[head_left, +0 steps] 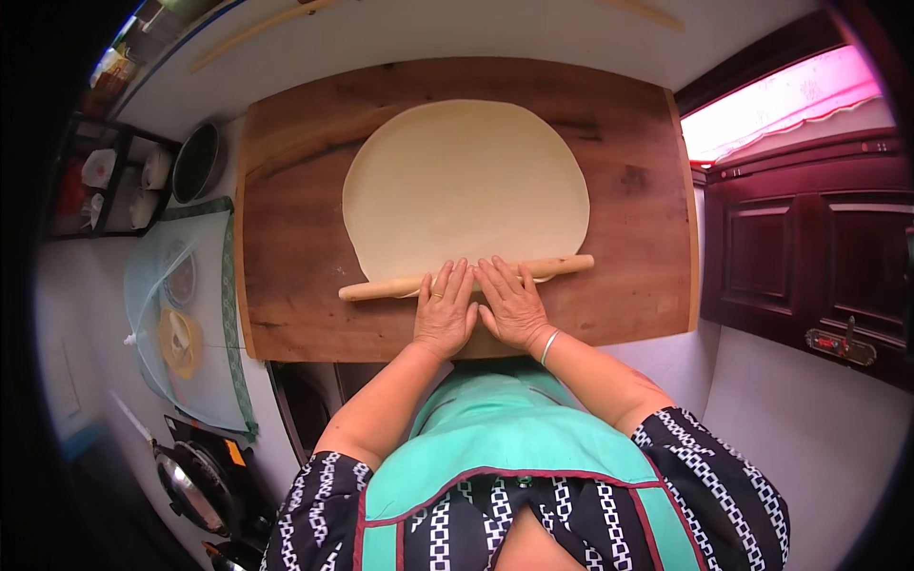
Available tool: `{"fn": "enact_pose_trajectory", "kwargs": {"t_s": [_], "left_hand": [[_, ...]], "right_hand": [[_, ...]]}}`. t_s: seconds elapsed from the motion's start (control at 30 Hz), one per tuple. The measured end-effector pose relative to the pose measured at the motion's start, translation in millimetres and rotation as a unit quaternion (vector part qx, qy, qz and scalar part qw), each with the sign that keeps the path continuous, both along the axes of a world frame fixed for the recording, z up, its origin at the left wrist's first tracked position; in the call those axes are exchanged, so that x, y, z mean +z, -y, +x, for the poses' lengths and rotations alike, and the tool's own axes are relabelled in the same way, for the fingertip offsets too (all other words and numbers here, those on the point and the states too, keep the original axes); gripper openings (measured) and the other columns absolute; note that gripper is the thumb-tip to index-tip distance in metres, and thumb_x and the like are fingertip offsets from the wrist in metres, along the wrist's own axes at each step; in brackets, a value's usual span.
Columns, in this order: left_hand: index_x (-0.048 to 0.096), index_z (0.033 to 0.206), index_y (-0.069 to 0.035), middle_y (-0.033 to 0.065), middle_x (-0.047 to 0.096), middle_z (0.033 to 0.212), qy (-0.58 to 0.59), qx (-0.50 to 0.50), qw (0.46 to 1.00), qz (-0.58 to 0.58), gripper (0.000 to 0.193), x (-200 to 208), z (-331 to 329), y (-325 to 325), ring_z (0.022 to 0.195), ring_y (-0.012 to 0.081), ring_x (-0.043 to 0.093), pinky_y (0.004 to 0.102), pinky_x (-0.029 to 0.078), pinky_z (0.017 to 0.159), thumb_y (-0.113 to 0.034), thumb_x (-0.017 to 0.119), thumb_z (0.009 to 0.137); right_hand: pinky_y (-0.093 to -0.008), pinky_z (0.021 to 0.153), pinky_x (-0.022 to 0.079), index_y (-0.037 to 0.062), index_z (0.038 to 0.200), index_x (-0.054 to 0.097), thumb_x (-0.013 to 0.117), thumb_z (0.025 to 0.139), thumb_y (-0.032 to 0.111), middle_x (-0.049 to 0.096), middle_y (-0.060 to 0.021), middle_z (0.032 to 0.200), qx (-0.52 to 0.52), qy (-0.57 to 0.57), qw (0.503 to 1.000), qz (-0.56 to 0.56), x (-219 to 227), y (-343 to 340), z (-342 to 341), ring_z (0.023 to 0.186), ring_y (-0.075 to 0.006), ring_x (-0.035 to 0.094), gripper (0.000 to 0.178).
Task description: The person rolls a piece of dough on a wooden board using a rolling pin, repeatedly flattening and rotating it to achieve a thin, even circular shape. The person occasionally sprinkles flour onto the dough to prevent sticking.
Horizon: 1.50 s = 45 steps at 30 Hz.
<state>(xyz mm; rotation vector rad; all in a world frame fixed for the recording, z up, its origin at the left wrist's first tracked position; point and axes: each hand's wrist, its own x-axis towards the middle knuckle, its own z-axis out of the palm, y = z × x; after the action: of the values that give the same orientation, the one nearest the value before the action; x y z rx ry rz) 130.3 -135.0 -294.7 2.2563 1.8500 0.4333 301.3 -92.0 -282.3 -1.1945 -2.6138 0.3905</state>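
Observation:
A large, thin, pale round sheet of dough covers the middle of the wooden board. Across its near edge lies a light wooden rolling pin, its right end slightly farther away than its left. A bit of dough shows along the near side of the pin. My left hand, with a ring on one finger, rests flat on the pin, fingers stretched forward. Beside it my right hand lies on the pin in the same way, with a bracelet at the wrist. The thumbs point toward each other, slightly apart.
Left of the board, a mesh food cover stands over dishes. A dark round pan leans near a black rack. A lidded pan sits on the stove at lower left. A dark red cabinet door is at right.

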Motion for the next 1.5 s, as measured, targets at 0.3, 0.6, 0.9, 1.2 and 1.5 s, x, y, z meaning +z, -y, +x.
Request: {"fn": "enact_pose_trajectory", "kwargs": {"t_s": [0.3, 0.6, 0.9, 1.2, 1.5], "left_hand": [[0.052, 0.13, -0.011, 0.0099, 0.044, 0.144, 0.022, 0.106, 0.992, 0.064, 0.042, 20.8, -47.9, -167.7, 0.136, 0.0301, 0.036, 0.0557, 0.024, 0.11, -0.024, 0.051, 0.09], [0.062, 0.102, -0.011, 0.0084, 0.063, 0.106, 0.02, 0.197, 0.973, -0.121, 0.024, 21.6, -93.3, -287.9, 0.109, 0.0293, 0.055, 0.0542, 0.036, 0.097, -0.028, 0.056, 0.086], [0.064, 0.084, -0.011, 0.0079, 0.063, 0.084, -0.072, 0.15, 0.966, 0.197, 0.018, 9.3, -128.2, -312.1, 0.087, 0.0308, 0.06, 0.0492, 0.044, 0.085, -0.026, 0.055, 0.087], [0.065, 0.085, -0.006, 0.0151, 0.066, 0.085, -0.074, 0.108, 0.975, 0.181, 0.031, -5.0, -183.3, -381.6, 0.081, 0.0365, 0.061, 0.0499, 0.046, 0.071, -0.029, 0.045, 0.094], [0.07, 0.089, -0.003, 0.0183, 0.067, 0.093, -0.034, 0.145, 0.989, 0.002, 0.046, 4.9, -156.6, -304.4, 0.091, 0.0378, 0.061, 0.0547, 0.045, 0.087, -0.037, 0.039, 0.095]], "right_hand": [[-0.0494, 0.098, 0.038, 0.0102, 0.094, 0.067, 0.059, 0.084, 0.021, 0.066, -0.0086, 0.107, -0.056, -0.057, 0.997, -0.018, 40.9, -175.3, -48.9, 0.113, -0.0275, 0.055, 0.017], [-0.0443, 0.089, 0.044, 0.0095, 0.109, 0.063, 0.062, 0.08, 0.031, 0.066, -0.007, 0.108, -0.076, 0.048, 0.994, -0.061, 26.9, -303.1, -75.9, 0.104, -0.0277, 0.059, 0.037], [-0.0444, 0.074, 0.047, 0.0116, 0.088, 0.065, 0.056, 0.087, 0.027, 0.066, -0.0075, 0.092, -0.061, -0.065, 0.983, 0.163, 6.1, -343.2, -55.1, 0.088, -0.0282, 0.06, 0.018], [-0.0461, 0.068, 0.048, 0.0022, 0.074, 0.068, 0.047, 0.09, 0.035, 0.067, -0.0187, 0.08, -0.103, -0.073, 0.982, 0.14, -4.0, -399.0, -66.1, 0.075, -0.0349, 0.063, 0.042], [-0.0511, 0.071, 0.047, 0.0044, 0.075, 0.066, 0.044, 0.092, 0.028, 0.066, -0.0174, 0.08, -0.163, -0.001, 0.986, 0.033, 9.9, -307.0, -40.5, 0.076, -0.037, 0.061, 0.037]]}}
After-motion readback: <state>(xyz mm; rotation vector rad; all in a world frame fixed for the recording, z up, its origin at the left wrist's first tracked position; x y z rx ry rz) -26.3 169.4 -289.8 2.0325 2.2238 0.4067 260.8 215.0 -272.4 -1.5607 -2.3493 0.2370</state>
